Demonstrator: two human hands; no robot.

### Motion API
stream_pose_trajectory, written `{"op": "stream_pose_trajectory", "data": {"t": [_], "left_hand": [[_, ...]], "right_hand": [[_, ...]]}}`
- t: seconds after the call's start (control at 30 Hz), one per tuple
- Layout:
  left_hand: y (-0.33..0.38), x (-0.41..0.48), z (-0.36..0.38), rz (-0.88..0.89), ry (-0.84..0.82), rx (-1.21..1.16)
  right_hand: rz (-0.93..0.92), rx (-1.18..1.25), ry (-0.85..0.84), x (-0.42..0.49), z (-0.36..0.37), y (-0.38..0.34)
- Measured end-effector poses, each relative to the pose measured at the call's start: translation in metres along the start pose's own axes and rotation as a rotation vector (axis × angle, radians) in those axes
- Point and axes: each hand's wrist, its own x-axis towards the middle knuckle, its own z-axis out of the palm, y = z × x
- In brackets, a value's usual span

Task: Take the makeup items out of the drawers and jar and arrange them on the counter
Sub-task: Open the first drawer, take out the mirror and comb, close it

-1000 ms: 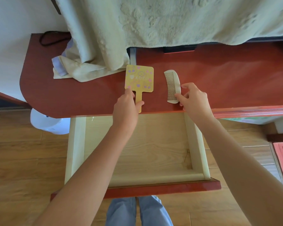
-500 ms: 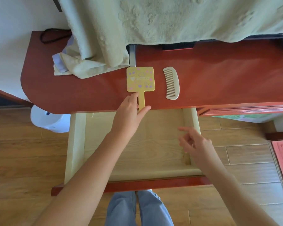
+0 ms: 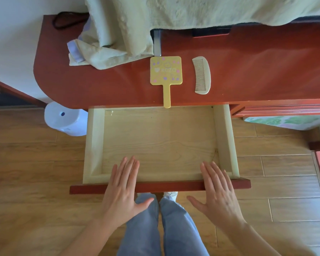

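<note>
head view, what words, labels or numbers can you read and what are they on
Yellow square hand mirror on the red-brown counter: white heart, then a short white word, perhaps "ROZO"; too blurred to be sure.
White round bin on the floor: a blue dot, no readable text.
Cream curved comb and pale wooden drawer: no text.

This looks like a home dressing corner, where a red-brown wooden counter [image 3: 248,71] bears a yellow hand mirror [image 3: 165,71] and a comb [image 3: 202,74], a pale towel [image 3: 118,43] drapes over its back, a drawer [image 3: 225,141] stands open at its front, and plank flooring [image 3: 26,163] lies beneath.
</note>
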Motion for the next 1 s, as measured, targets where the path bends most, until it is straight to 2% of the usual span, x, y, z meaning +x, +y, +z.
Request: {"op": "stream_pose_trajectory", "data": {"t": [0.2, 0.5, 1.0], "left_hand": [[0.000, 0.009, 0.004, -0.056, 0.045, 0.027], [-0.010, 0.034, -0.009, -0.078, -0.006, 0.039], [-0.038, 0.120, -0.041, -0.093, 0.221, 0.099]], "right_hand": [[0.054, -0.036, 0.001, 0.015, 0.003, -0.001], [0.018, 0.015, 0.022, 0.045, -0.005, 0.008], [-0.024, -0.131, 0.180, 0.139, -0.021, 0.024]]}}
